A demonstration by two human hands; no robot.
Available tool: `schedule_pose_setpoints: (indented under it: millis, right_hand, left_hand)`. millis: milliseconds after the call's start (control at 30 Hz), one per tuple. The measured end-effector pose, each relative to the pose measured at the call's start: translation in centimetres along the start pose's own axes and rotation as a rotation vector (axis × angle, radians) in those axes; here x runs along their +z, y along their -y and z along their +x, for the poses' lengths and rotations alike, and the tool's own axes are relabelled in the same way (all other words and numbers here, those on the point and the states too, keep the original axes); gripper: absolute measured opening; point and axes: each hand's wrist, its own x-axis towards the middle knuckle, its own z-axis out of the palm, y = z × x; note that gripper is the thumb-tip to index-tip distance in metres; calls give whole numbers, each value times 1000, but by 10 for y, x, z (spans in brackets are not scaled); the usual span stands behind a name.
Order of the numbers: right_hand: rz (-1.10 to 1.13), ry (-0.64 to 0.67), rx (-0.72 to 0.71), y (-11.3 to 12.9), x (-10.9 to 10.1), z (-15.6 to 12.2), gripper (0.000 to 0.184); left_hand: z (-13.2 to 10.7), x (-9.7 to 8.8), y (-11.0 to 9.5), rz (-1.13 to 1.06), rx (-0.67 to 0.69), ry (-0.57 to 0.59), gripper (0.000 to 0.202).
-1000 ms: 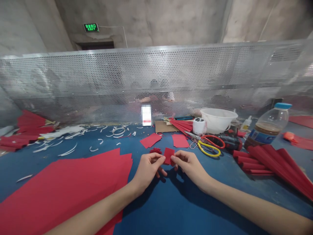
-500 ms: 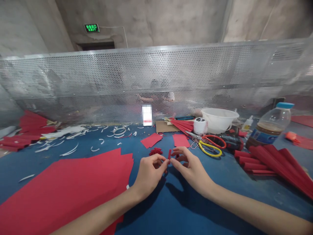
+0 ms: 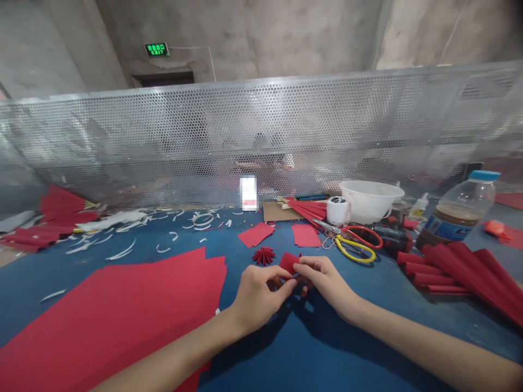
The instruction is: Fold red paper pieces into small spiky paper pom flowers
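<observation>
A long metal screen [image 3: 261,125] full of tiny holes stood behind a blue table [image 3: 212,239], and it looked like it stopped things from falling off the back. The biggest thing on the table was one wide pile of red paper sheets [image 3: 110,305], lying flat near the person so they were easy to reach. One big red paper fan [image 3: 453,272] lay on the right, and one smaller red paper fan [image 3: 65,204] lay on the far left. There was one white plastic bowl [image 3: 370,201] and one plastic bottle [image 3: 460,212] with brown liquid inside. Two pairs of scissors lay together, one with yellow handles [image 3: 355,249] and one with red handles [image 3: 363,237], close to the right side where a hand could grab them. Two loose red paper squares [image 3: 256,234] [image 3: 305,235] sat just past the hands, and many thin white paper scraps [image 3: 122,250] were scattered farther left. One small red paper flower shape [image 3: 263,255] sat just beyond the left hand [image 3: 259,299]. That hand was closed in a pinch, and so was the right hand [image 3: 322,280]. Both hands gripped one small piece of red paper [image 3: 287,263], which was held up off the table between them, so it stayed firm and easy to see.
</observation>
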Motion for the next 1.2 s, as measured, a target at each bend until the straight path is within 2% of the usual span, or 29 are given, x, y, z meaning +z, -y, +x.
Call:
schedule_pose_setpoints:
  millis: [67, 133, 200, 367, 600, 867, 1067, 1200]
  right_hand:
    - [-4, 4, 31, -1, -1, 0, 33]
    - [-28, 23, 46, -2, -1, 0, 33]
    - [-79, 48, 40, -2, -2, 0, 33]
    - [-196, 57, -4, -2, -1, -2, 34]
    - [-135, 47, -24, -5, -2, 0, 34]
    - [-111, -108, -34, -6, -6, 2, 34]
    - [-109, 13, -29, -1, -4, 0, 30]
    - [-89, -31, -27, -2, -6, 2, 30]
  left_hand:
    - [2, -3, -1, -144, -52, 23, 25]
    - [6, -5, 1, -267, -141, -90, 26]
    - [10, -7, 5, -333, -216, -147, 25]
    - [17, -4, 13, -355, -292, 57, 34]
    - [14, -3, 15, -348, -279, 135, 36]
    - [17, -4, 17, -341, -292, 153, 33]
    - [14, -4, 15, -333, -287, 210, 33]
    - [15, -4, 15, -337, -305, 200, 35]
